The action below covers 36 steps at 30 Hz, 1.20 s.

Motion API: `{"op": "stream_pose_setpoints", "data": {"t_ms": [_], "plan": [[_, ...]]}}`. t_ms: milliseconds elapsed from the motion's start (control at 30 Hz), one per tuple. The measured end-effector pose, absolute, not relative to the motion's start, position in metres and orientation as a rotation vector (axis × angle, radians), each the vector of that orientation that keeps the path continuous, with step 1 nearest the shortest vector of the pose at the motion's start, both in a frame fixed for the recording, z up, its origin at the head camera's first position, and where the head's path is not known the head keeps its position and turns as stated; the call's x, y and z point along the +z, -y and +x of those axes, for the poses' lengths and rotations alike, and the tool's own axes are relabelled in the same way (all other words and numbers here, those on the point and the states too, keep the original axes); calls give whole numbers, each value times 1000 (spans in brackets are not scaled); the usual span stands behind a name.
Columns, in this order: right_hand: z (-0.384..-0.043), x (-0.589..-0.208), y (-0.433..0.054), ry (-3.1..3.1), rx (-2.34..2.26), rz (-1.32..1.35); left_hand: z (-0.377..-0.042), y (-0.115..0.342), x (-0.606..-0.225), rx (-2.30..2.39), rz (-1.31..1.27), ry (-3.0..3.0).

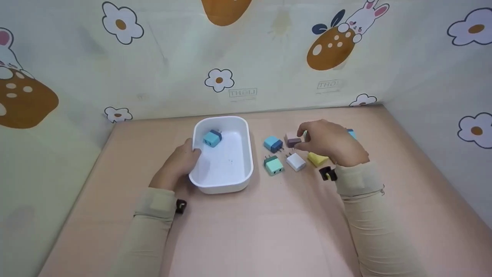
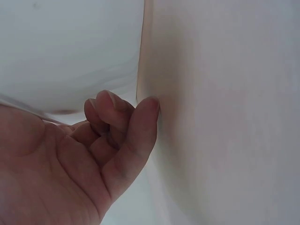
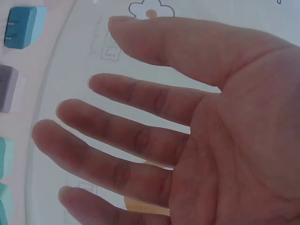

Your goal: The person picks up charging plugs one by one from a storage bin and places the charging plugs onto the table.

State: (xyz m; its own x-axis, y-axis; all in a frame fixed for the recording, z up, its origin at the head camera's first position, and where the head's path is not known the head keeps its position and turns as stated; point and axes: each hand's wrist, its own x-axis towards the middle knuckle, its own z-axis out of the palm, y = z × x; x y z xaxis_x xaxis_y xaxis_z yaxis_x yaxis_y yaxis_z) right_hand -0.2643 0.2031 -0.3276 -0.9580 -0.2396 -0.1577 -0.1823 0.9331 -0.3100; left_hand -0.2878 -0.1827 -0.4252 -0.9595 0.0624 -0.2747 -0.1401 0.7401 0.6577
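My left hand (image 1: 177, 161) grips the left wall of a white plastic tub (image 1: 226, 169), thumb over the rim; in the left wrist view its fingers (image 2: 136, 136) curl beside the tub's outer wall. Inside the tub lies one blue charger plug (image 1: 211, 139). Over the table, my right hand (image 1: 331, 141) holds nothing, and its fingers are spread in the right wrist view. Nearest to its fingertips in the head view is a mauve charger plug (image 1: 293, 140). A yellow plug (image 1: 316, 159) is partly covered by this hand.
Between tub and right hand sit a blue plug (image 1: 272, 143), a mint green plug (image 1: 274, 166) and a white plug (image 1: 296, 162), prongs showing. Another blue plug (image 1: 351, 133) peeks out behind the right hand. A patterned sheet (image 1: 173, 77) stands along the table's back edge.
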Motion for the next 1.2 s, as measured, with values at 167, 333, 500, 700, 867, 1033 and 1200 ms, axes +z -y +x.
{"op": "stream_pose_setpoints", "data": {"t_ms": [167,333,500,700,867,1033,1200], "plan": [[-263,-331,-189,-2960,-452,-399,-288,183,-426,1049,-71,-2656],[-257,-337,-169,-3021,-495,-508,-286,184,-427,1055,-55,-2668],[-251,-339,-154,-3045,-470,-615,-286,184,-427,1064,-46,-2674],[-246,-339,-144,-3028,-488,-689,-286,182,-427,1086,-71,-2657],[-241,-341,-134,-2995,-474,-793,-286,182,-426,1083,-73,-2660],[-236,-347,-124,-2992,-432,-929,-286,183,-426,1075,-67,-2662],[-231,-354,-112,-2970,-428,-1056,-286,182,-426,1075,-69,-2662]]}}
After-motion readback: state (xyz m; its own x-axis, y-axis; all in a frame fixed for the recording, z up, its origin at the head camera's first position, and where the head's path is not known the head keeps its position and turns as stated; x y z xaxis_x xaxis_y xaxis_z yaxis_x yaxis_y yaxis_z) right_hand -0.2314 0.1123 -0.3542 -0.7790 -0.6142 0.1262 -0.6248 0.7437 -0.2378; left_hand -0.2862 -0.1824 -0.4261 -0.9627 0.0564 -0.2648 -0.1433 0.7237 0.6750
